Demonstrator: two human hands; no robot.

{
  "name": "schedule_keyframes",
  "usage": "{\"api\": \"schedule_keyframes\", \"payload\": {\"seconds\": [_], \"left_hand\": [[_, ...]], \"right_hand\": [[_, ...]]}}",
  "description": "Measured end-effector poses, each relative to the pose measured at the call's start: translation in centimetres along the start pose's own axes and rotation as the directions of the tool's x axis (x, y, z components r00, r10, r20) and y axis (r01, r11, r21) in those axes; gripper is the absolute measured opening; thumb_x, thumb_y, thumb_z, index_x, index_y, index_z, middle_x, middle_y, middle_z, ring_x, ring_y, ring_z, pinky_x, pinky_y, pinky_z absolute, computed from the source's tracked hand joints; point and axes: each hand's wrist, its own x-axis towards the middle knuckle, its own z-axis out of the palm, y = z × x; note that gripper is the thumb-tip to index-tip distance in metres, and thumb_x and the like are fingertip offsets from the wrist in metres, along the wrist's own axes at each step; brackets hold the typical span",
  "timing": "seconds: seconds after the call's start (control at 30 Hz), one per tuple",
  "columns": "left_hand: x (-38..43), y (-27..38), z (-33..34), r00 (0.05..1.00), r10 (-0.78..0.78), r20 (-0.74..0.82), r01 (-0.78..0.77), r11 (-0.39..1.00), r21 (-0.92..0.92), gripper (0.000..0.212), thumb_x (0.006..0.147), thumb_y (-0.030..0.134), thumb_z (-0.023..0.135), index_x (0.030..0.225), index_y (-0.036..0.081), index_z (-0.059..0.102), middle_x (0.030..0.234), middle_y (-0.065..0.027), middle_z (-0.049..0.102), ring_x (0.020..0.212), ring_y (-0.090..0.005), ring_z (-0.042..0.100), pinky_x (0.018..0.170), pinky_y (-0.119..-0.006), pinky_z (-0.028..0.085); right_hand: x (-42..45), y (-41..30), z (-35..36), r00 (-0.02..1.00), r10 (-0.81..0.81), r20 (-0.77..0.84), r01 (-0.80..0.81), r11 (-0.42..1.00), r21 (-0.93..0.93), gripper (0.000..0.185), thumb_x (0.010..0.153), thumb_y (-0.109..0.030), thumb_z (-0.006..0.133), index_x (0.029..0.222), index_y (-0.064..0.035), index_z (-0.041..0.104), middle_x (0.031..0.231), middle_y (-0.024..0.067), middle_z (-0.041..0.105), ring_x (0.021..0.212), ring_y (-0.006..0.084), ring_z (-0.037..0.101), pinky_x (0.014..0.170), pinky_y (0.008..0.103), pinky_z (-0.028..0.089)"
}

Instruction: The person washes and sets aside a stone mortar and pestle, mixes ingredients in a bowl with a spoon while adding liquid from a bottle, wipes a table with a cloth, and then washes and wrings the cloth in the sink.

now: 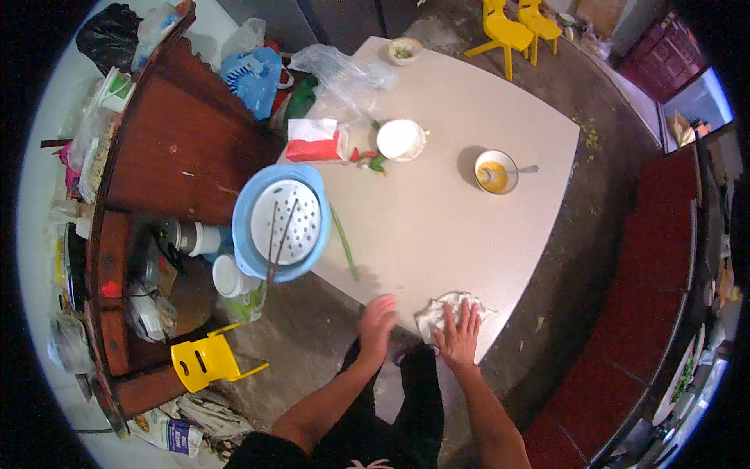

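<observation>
My right hand [459,335] rests flat, fingers spread, on a crumpled white cloth [430,316] at the near corner of the pale table [445,234]. Just beyond the table's near edge hovers my left hand [378,325], slightly blurred and holding nothing. A bowl of beaten egg [494,171] with a metal spoon [527,169] in it stands toward the right side. Farther back is a white bowl [401,139], with red and green vegetable scraps [375,159] beside it. A long green stalk [344,240] lies near the left edge.
A light blue basin [240,223] holds a perforated white tray [299,234] and chopsticks [282,240] at the left. Behind are a red tissue pack [316,149], a clear plastic bag [345,73] and a small bowl of chopped greens [404,51]. Yellow chairs [205,360] stand on the floor.
</observation>
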Motion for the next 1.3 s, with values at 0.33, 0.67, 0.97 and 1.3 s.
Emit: {"api": "schedule_keyframes", "payload": {"seconds": [0.33,0.67,0.97,1.3], "left_hand": [[5.1,7.9,-14.9,0.864,-0.39,-0.318,0.029,0.67,-0.742,0.045,0.087,0.027,0.054,0.123,0.008,0.036,0.111,-0.0152,0.05,0.097,-0.0316,0.055,0.084,-0.042,0.046],[6.7,6.6,-17.2,0.919,-0.314,-0.239,0.079,0.74,-0.668,0.041,0.087,0.012,0.053,0.123,0.008,0.034,0.11,-0.0174,0.052,0.096,-0.0317,0.058,0.083,-0.039,0.052],[2.5,5.8,-13.6,0.82,-0.569,0.07,0.504,0.657,-0.561,0.045,0.088,0.017,0.055,0.126,0.002,0.036,0.12,-0.0187,0.046,0.107,-0.0285,0.053,0.092,-0.04,0.044],[4.3,0.3,-9.1,0.961,0.057,0.272,-0.179,0.875,0.449,0.049,0.083,0.005,0.052,0.13,0.003,0.038,0.13,-0.0161,0.04,0.119,-0.0288,0.041,0.093,-0.04,0.041]], "right_hand": [[15.7,-9.1,3.0,0.984,-0.127,-0.128,0.114,0.988,-0.104,0.053,0.086,-0.027,0.052,0.133,-0.0081,0.039,0.14,0.0266,0.026,0.13,0.0446,0.021,0.106,0.0528,0.017],[23.3,-16.7,4.2,0.971,-0.224,-0.081,0.207,0.961,-0.184,0.051,0.086,-0.031,0.048,0.135,-0.0191,0.038,0.142,0.0133,0.03,0.13,0.0393,0.025,0.105,0.0571,0.017],[-4.7,-3.3,2.8,0.932,0.312,0.186,-0.236,0.909,-0.343,0.064,0.09,-0.051,0.039,0.143,-0.0233,0.017,0.15,0.0149,0.006,0.137,0.0381,0.007,0.11,0.0532,0.009],[6.9,-16.1,6.8,0.996,-0.007,-0.086,0.005,1.0,-0.027,0.057,0.083,-0.028,0.056,0.135,-0.0147,0.037,0.147,0.017,0.017,0.133,0.0429,0.018,0.105,0.0609,0.015]]}}
